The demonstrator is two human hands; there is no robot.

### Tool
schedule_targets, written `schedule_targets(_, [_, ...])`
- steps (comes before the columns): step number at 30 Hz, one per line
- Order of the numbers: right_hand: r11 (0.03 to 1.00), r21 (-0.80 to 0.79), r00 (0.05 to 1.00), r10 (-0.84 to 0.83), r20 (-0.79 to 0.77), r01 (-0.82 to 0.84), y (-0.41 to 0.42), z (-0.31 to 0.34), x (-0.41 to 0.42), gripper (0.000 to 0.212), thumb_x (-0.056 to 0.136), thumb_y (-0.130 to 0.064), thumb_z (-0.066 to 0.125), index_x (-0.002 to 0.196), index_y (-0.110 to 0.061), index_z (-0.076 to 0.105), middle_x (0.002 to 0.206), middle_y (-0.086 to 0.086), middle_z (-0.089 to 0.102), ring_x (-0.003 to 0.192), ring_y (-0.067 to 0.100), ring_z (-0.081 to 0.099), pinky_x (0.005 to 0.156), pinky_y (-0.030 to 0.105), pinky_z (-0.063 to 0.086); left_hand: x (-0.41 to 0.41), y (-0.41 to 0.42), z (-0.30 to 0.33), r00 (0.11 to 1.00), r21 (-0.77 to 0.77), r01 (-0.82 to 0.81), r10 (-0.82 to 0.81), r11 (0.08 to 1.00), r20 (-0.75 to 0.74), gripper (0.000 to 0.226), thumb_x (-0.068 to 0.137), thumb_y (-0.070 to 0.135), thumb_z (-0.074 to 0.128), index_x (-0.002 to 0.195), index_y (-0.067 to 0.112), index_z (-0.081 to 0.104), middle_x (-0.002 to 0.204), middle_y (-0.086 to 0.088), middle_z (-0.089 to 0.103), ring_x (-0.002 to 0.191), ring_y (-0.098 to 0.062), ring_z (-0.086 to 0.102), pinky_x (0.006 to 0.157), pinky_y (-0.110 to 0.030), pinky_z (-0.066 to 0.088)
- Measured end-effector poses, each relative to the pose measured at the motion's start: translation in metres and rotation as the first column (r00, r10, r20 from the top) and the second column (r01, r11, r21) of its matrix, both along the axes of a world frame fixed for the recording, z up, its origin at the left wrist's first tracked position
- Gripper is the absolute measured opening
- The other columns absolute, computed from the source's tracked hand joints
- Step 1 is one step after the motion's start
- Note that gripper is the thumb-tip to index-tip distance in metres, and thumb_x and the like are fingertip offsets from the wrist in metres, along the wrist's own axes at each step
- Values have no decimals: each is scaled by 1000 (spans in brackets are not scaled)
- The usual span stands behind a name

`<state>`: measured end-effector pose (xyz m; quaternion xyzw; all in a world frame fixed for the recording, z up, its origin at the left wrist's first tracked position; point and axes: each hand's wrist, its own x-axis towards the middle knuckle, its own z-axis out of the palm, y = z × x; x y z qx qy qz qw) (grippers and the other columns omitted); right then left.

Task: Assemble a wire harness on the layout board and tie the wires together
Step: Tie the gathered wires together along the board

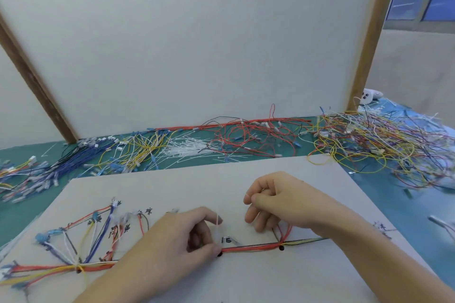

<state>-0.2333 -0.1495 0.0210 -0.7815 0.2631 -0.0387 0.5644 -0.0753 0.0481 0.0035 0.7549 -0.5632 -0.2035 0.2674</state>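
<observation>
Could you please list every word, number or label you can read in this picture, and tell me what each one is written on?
"16": seems to read so, on a small white tag on the layout board, by the left hand.
Handwritten characters on the board near the fanned wire ends: too blurred to read.
More handwriting at the board's right edge, beyond the right hand: unreadable.

Both hands' grip (pixel 182 236) (pixel 273 200) on cable tie (pixel 218 222) over wire bundle (pixel 248 248)
</observation>
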Motion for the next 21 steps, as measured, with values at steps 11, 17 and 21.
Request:
schedule_targets(11, [990, -123, 994, 84, 69, -75, -3, 1, -4, 15, 92, -18, 69, 84, -24, 80, 76, -3, 75, 61, 5, 61, 55, 22, 45, -16, -37, 17, 991, -150, -134, 129, 979, -42, 24, 92, 44, 71, 115, 38, 67, 95, 26, 72, 87, 1, 67, 72, -13, 48])
schedule_targets(17, [986, -75, 986, 153, 70, -148, -12, 4, -10, 11, 91, -21, 71, 85, -20, 80, 76, -1, 75, 61, 7, 57, 52, 21, 42, -27, -62, 13, 946, -247, -197, 117, 949, -303, 16, 96, 18, 70, 81, 15, 76, 90, 10, 78, 68, -9, 62, 70, -28, 54])
schedule_targets(21, [985, -105, 988, 145, 61, -138, -18, 3, -13, 11, 92, -20, 72, 87, -20, 81, 82, 2, 78, 64, 8, 60, 52, 21, 46, -27, -64, 10, 929, -229, -229, 143, 946, -341, 15, 96, 20, 71, 83, 15, 77, 89, 11, 78, 71, -16, 70, 59, -14, 47])
